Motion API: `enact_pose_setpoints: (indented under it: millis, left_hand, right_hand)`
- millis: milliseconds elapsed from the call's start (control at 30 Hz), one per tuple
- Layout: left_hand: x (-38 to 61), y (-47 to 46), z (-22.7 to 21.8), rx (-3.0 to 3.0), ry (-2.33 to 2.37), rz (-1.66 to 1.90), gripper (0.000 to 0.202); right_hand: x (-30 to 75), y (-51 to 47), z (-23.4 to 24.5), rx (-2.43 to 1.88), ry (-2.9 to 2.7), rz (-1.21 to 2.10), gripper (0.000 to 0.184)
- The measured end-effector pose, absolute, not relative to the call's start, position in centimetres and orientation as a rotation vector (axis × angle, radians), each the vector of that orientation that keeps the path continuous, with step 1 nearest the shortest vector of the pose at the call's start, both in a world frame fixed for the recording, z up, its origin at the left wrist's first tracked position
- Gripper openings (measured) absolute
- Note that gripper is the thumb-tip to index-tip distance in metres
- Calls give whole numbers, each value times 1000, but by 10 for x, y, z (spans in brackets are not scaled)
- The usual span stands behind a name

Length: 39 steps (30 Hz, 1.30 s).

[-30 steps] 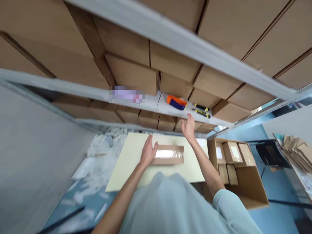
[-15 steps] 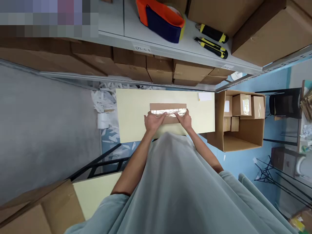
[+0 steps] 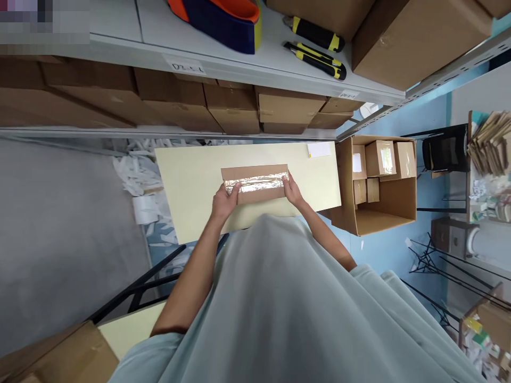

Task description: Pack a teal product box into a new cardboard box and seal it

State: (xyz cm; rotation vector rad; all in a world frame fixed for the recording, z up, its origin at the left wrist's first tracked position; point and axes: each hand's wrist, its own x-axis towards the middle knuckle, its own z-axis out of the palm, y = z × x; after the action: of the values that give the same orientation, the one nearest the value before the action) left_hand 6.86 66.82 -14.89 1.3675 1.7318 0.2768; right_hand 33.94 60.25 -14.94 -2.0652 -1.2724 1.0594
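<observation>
A flat-topped brown cardboard box (image 3: 259,198) with a shiny strip of clear tape (image 3: 257,182) along its top is held over the pale yellow table (image 3: 191,175). My left hand (image 3: 225,202) grips its left end, thumb on top beside the tape. At the right end my right hand (image 3: 293,190) holds it the same way, thumb near the tape's end. The fingers beneath the box are hidden. A small white label or paper (image 3: 319,149) lies at the table's far right corner.
Right of the table stands a large open carton (image 3: 346,183) with several small boxes inside. Above the far edge runs a grey shelf (image 3: 239,66) with cartons, two utility knives (image 3: 317,56) and an orange-and-blue tape dispenser (image 3: 223,24). White paper scraps (image 3: 136,175) lie at left.
My hands have moved out from the tape's middle to the box's two ends. The box now sits slightly tilted, right end farther away. The whole view has shifted and turned a little.
</observation>
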Motion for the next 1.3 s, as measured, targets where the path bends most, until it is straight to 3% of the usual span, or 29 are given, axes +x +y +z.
enact_pose_setpoints:
  millis: [100,267,467,733,1100,1300]
  left_hand:
    - [62,662,-148,1407,1787,441,61]
    - [59,648,-140,1366,1803,474,48]
    - [47,628,-133,1288,1721,688,46]
    - [24,602,-149,1309,1768,377,23]
    - [8,583,-173,1206,1604,268,56]
    - [1,597,-165,1280,1568,312,45]
  right_hand:
    - [344,596,-146,-2145,-1177,912,85]
    - [341,590,-131,-2203,-1234,799,54]
    - [345,580,-112,-2065,-1317,765,51]
    - [327,536,-140,-2293,-1183,948,23]
    - [305,507,-156,-2292,-1040,1099,40]
    - [299,506,-148,-2223,-929,1055,37]
